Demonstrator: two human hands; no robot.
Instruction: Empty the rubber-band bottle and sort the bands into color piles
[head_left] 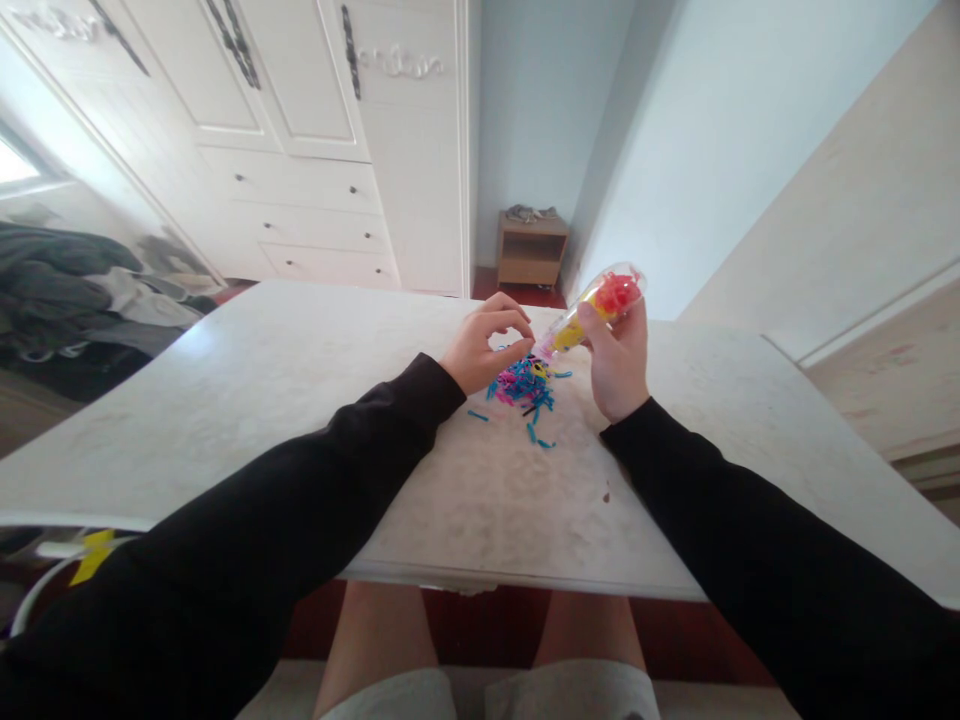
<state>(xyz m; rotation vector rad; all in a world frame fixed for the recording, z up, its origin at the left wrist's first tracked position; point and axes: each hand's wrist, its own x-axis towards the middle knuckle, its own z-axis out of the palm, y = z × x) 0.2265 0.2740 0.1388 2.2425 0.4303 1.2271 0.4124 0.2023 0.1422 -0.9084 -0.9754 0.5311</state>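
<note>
My right hand (619, 362) is wrapped round a clear plastic bottle (592, 308), tilted with its mouth down to the left. Red and yellow pieces that look like small rubber bands fill much of it, with some pink near the mouth. The thumb and fingertips of my left hand (487, 345) come together right at the bottle's mouth; whatever they pinch is too small to make out. Below the mouth, a loose pile of small rubber bands (521, 382), mostly blue and pink with a few yellow and black, lies on the table. Several blue ones are scattered nearer to me.
The white marbled table (480, 510) spreads out on both sides, its near edge just above my legs. Beyond it stand a white wardrobe (315, 190) and a small wooden cabinet (532, 250). Clothes (90, 290) are heaped at the left.
</note>
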